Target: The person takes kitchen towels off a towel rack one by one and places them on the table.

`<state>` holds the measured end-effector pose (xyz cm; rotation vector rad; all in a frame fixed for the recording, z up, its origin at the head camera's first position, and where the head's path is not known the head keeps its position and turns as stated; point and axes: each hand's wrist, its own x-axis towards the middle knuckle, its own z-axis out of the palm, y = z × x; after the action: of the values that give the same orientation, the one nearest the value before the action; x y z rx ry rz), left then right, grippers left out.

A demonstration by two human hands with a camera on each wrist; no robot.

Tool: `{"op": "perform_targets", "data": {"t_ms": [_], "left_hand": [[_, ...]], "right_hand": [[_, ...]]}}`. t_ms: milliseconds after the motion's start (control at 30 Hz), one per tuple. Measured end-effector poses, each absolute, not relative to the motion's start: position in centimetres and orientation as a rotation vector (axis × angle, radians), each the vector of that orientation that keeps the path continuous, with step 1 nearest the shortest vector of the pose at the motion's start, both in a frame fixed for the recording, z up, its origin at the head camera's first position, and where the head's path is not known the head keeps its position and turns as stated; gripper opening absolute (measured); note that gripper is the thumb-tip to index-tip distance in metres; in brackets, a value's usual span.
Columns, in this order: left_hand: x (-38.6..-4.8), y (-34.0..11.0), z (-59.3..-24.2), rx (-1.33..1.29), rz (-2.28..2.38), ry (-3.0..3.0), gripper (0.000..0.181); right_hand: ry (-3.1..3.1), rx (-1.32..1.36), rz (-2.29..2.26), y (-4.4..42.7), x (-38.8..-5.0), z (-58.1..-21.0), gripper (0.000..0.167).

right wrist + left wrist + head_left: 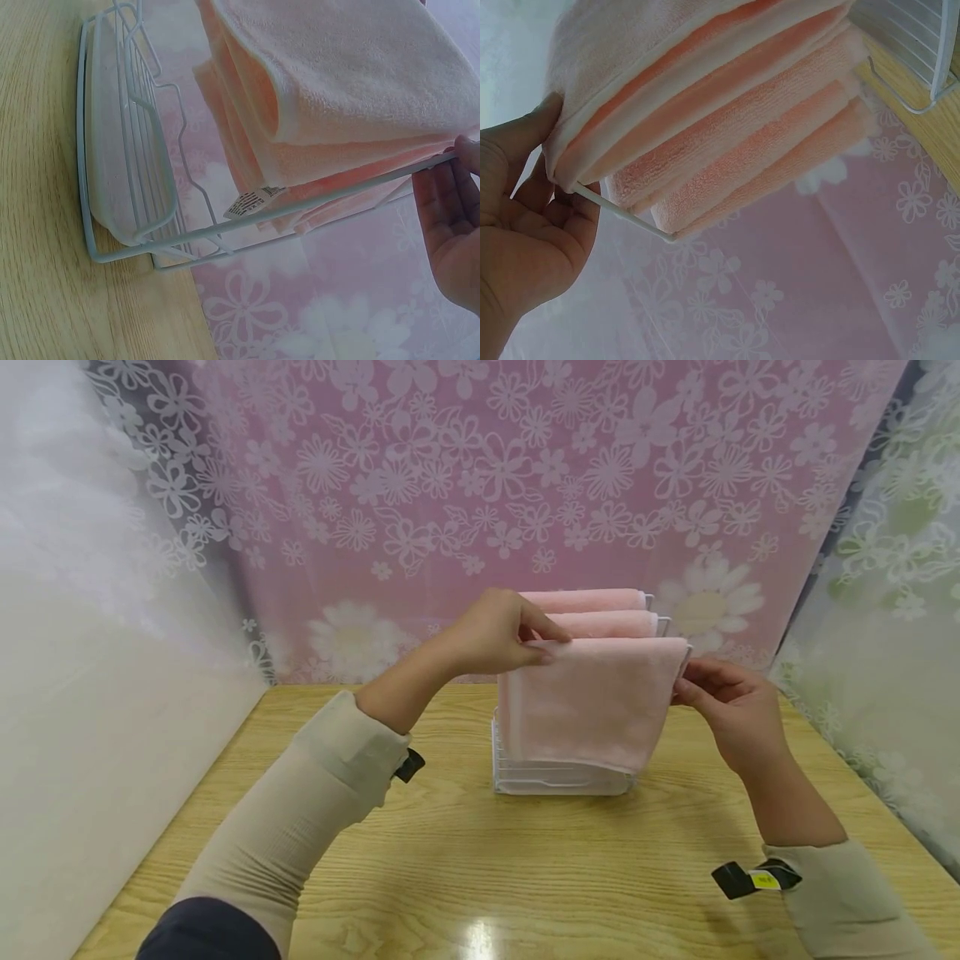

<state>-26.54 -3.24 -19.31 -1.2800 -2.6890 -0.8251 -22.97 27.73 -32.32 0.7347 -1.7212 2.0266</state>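
Observation:
A pale pink towel (592,702) hangs folded over the front bar of a white wire rack (330,196). My left hand (487,631) pinches the towel's upper left end, thumb in front and fingers behind, as the left wrist view also shows. At the upper right end, my right hand (742,718) pinches the towel's edge close against the rack's wire. Behind it, a middle pink towel (607,625) and a rear pink towel (588,601) hang over the other bars. A white printed label (255,202) shows low on the towels in the right wrist view.
The rack's base, with a white tray (109,150) in it, stands on a wood-grain table (450,860). A pink flowered curtain (480,485) hangs behind the table. Pale sheets (112,652) enclose the left and right sides.

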Motion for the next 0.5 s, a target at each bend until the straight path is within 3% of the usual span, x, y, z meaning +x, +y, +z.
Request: {"op": "perform_targets", "data": {"t_ms": [500], "left_hand": [[-26.9,-0.8,-18.7,-1.396,-0.808,-2.680,0.032]], "right_hand": [[-1.749,0.746,1.998,28.0,-22.7,-32.5,0.027]]}}
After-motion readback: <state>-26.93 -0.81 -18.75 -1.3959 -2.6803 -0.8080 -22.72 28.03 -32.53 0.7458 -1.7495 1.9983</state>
